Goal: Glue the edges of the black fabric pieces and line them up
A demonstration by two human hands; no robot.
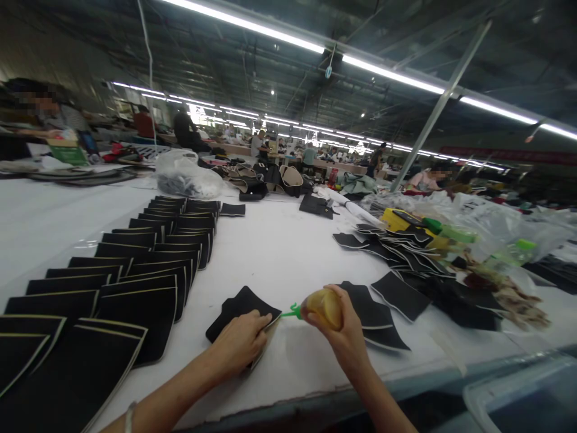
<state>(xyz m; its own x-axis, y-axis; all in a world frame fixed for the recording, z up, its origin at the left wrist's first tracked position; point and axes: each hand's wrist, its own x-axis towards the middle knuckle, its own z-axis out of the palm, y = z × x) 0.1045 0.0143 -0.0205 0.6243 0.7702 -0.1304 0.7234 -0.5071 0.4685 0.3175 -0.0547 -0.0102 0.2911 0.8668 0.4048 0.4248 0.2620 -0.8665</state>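
hands (241,338), two, one bottle (321,308) held

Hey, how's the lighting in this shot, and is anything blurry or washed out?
Head view, overhead: a tube light glares against the dark ceiling; head view, far end: bright patches wash out and distant workers look soft; head view, foreground: the left hand, right hand and bottle read clearer.

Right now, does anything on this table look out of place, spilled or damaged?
I see no clear spill or damage. The right side of the table looks untidy: black pieces lie in a loose heap beside crumpled plastic bags, while others on the left overlap in neat rows. The bottle in the right hand is tipped.
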